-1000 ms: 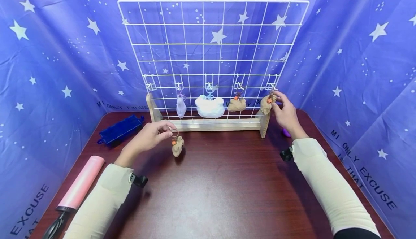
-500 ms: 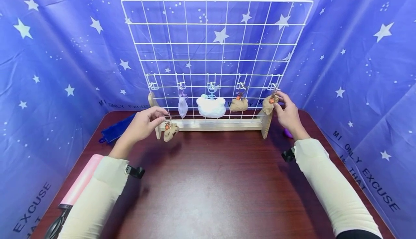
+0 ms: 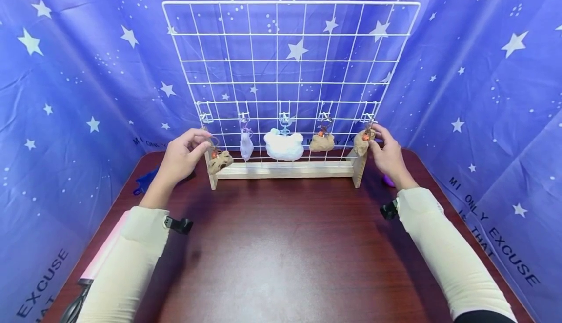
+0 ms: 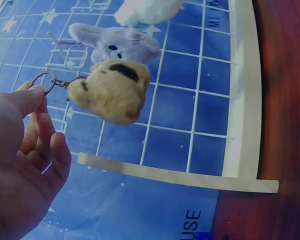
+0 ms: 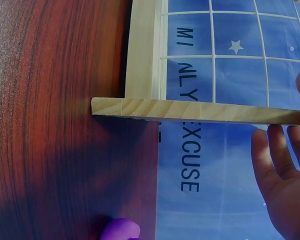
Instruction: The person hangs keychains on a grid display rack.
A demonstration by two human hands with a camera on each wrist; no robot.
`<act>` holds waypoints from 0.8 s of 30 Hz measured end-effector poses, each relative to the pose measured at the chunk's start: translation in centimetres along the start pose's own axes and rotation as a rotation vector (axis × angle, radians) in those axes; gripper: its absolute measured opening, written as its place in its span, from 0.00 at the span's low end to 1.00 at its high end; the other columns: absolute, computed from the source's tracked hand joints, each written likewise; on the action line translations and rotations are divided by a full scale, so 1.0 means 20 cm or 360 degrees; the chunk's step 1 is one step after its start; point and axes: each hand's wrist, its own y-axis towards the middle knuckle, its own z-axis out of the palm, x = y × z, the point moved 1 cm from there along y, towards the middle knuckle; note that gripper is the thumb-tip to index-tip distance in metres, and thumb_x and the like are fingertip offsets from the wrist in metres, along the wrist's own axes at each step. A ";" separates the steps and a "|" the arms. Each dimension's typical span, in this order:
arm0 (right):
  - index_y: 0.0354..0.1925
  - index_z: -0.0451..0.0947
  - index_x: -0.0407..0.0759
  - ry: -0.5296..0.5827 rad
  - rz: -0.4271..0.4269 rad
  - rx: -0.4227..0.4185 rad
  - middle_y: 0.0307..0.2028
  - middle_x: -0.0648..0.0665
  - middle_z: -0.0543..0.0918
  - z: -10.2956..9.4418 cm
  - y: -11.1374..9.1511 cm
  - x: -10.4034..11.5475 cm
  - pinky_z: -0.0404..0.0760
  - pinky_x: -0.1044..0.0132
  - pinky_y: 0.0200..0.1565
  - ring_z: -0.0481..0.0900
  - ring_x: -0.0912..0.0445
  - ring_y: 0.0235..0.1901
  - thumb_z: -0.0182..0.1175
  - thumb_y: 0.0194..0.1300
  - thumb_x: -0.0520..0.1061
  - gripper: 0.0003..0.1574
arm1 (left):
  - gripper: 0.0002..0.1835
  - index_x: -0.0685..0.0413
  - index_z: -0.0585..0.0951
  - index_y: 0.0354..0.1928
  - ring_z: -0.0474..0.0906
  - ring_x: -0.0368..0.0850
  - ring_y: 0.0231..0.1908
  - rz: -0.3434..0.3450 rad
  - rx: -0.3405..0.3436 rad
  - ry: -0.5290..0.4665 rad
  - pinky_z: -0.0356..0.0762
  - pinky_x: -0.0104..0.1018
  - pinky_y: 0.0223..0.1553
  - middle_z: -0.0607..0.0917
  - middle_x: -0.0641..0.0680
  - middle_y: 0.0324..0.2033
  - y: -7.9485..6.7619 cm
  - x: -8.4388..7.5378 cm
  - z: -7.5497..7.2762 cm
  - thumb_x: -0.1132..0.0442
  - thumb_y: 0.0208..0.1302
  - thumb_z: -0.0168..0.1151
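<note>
My left hand (image 3: 180, 154) pinches the metal ring of a brown plush keychain (image 3: 219, 162), held up by the left end of a white wire grid rack (image 3: 290, 61). In the left wrist view, this keychain (image 4: 112, 92) dangles from the ring, partly covering a lilac plush keychain (image 4: 110, 40). My right hand (image 3: 388, 154) is at the rack's right end, beside another brown plush keychain (image 3: 362, 142) hanging there. In the right wrist view, fingertips meet the rack's wooden upright (image 5: 190, 110); whether thumb and fingers grip it is hidden at the frame edge.
Lilac (image 3: 246, 146), white (image 3: 284, 146) and brown (image 3: 322, 142) plush keychains hang from hooks between the ends. The leftmost hook (image 3: 206, 117) bears nothing. At left lie a pink pump (image 3: 105, 247) and a blue item (image 3: 142, 182); a purple object (image 3: 388, 180) is at right.
My left hand has carried the brown plush keychain leftward and up, from over the table to the rack's left end. The right hand has stayed at the right end.
</note>
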 end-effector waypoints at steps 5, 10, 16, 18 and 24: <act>0.72 0.68 0.49 -0.0065 -0.0020 -0.0023 0.63 0.28 0.78 0.00 0.00 -0.01 0.80 0.81 0.32 0.74 0.78 0.36 0.53 0.75 0.36 0.31 | 0.10 0.57 0.84 0.51 0.71 0.29 0.26 -0.0079 -0.0064 -0.0080 0.67 0.21 0.27 0.87 0.61 0.32 0.03 -0.03 -0.03 0.65 0.70 0.64; 0.73 0.67 0.49 -0.0055 -0.0012 -0.0014 0.63 0.28 0.77 0.00 0.00 0.00 0.82 0.79 0.32 0.74 0.79 0.36 0.53 0.75 0.36 0.31 | 0.11 0.60 0.83 0.52 0.71 0.29 0.25 -0.0126 -0.0171 -0.0216 0.68 0.22 0.26 0.85 0.53 0.31 0.06 -0.04 -0.03 0.67 0.70 0.63; 0.73 0.67 0.48 -0.0003 -0.0005 0.0001 0.63 0.28 0.77 0.00 0.00 0.00 0.83 0.77 0.31 0.76 0.79 0.34 0.54 0.75 0.36 0.31 | 0.12 0.62 0.82 0.53 0.73 0.28 0.26 -0.0191 -0.0286 -0.0329 0.71 0.22 0.30 0.80 0.33 0.28 0.09 -0.03 -0.01 0.68 0.69 0.63; 0.73 0.67 0.48 -0.0009 -0.0004 0.0000 0.63 0.28 0.77 0.00 0.00 0.00 0.85 0.74 0.31 0.76 0.79 0.33 0.54 0.75 0.36 0.31 | 0.12 0.62 0.82 0.53 0.73 0.28 0.26 -0.0223 -0.0315 -0.0370 0.72 0.22 0.31 0.79 0.33 0.28 0.09 -0.02 0.00 0.68 0.69 0.63; 0.73 0.67 0.48 -0.0023 -0.0005 0.0001 0.63 0.29 0.78 0.00 0.00 0.00 0.86 0.71 0.32 0.76 0.78 0.33 0.54 0.75 0.37 0.31 | 0.14 0.62 0.81 0.55 0.74 0.30 0.27 -0.0294 -0.0357 -0.0451 0.73 0.23 0.32 0.80 0.35 0.28 0.11 0.02 0.01 0.67 0.70 0.63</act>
